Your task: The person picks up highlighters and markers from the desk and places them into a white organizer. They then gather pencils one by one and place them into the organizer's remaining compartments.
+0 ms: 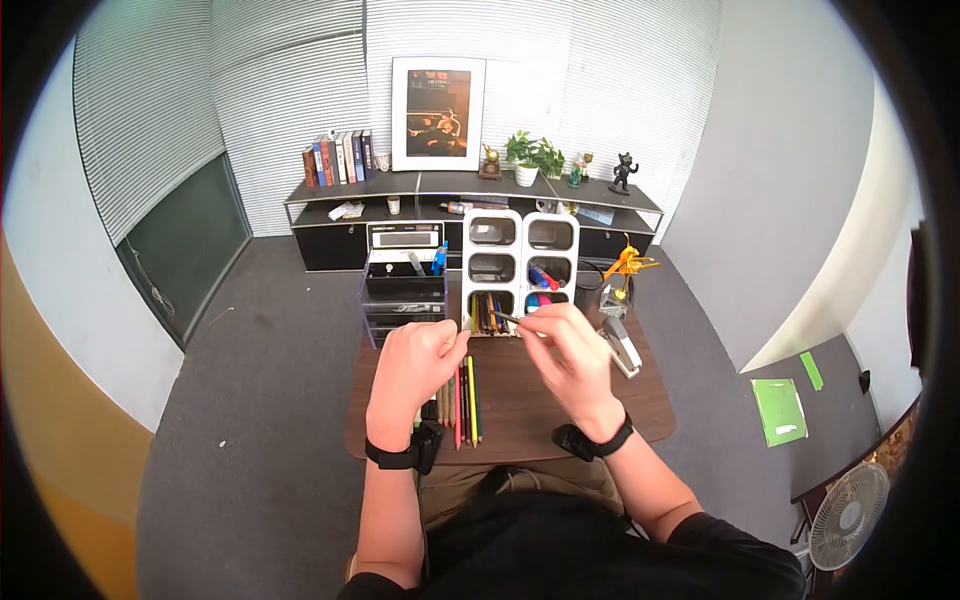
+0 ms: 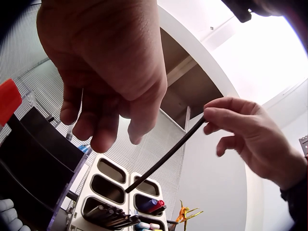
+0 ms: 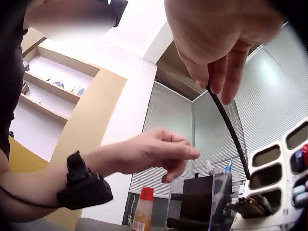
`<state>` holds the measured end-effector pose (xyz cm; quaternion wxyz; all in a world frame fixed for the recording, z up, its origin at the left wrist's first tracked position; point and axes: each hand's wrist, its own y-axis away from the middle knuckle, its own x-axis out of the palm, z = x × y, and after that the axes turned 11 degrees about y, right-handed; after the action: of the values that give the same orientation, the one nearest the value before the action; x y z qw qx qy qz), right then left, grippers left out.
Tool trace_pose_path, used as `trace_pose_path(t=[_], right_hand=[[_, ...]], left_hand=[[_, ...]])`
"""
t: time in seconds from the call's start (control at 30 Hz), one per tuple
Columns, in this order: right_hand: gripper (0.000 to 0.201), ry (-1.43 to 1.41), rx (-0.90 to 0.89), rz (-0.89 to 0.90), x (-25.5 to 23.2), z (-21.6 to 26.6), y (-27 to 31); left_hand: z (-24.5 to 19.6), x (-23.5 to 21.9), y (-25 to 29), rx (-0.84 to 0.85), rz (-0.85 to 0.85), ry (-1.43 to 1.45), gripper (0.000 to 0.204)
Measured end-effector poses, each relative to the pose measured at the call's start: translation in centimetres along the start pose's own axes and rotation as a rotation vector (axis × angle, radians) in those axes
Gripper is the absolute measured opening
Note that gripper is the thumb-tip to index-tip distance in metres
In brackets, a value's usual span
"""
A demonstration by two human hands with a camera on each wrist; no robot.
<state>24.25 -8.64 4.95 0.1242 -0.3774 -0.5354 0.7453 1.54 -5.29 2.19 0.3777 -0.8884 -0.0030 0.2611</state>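
My right hand (image 1: 572,362) pinches one end of a long dark pencil (image 2: 166,156) between thumb and fingertips. The pencil slants down toward a white organizer (image 1: 492,250) with two columns of compartments. Several pencils (image 1: 487,313) stand in its lower left compartment, and markers (image 1: 543,278) are in the right column. Over the front of the table, my left hand (image 1: 412,368) hangs with loosely bent fingers and holds nothing. Below and beside it, a row of colored pencils (image 1: 466,400) lies on the wooden table (image 1: 520,410).
A clear drawer unit (image 1: 402,305) with pens on top stands left of the organizer. To the right are a stapler (image 1: 622,350) and an orange figure (image 1: 628,264). A red-capped bottle (image 3: 144,209) shows in the right wrist view. A low cabinet (image 1: 330,250) stands behind.
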Motion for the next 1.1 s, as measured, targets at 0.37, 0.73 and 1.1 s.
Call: trace_pose_path(t=[0.37, 0.73, 1.1], right_hand=[[0.015, 0.113, -0.09, 0.19, 6.5, -3.9, 1.4], [0.012, 0.166, 0.056, 0.326, 3.8, -2.3, 3.3], [0.029, -0.078, 0.076, 0.943, 2.4, -0.4, 7.9]], left_hand=[[-0.1, -0.1, 0.0, -0.003, 0.007, 0.01, 0.042], [0.0, 0.0, 0.0, -0.023, 0.011, 0.001, 0.043], [-0.4, 0.2, 0.0, -0.03, 0.053, -0.035, 0.043]])
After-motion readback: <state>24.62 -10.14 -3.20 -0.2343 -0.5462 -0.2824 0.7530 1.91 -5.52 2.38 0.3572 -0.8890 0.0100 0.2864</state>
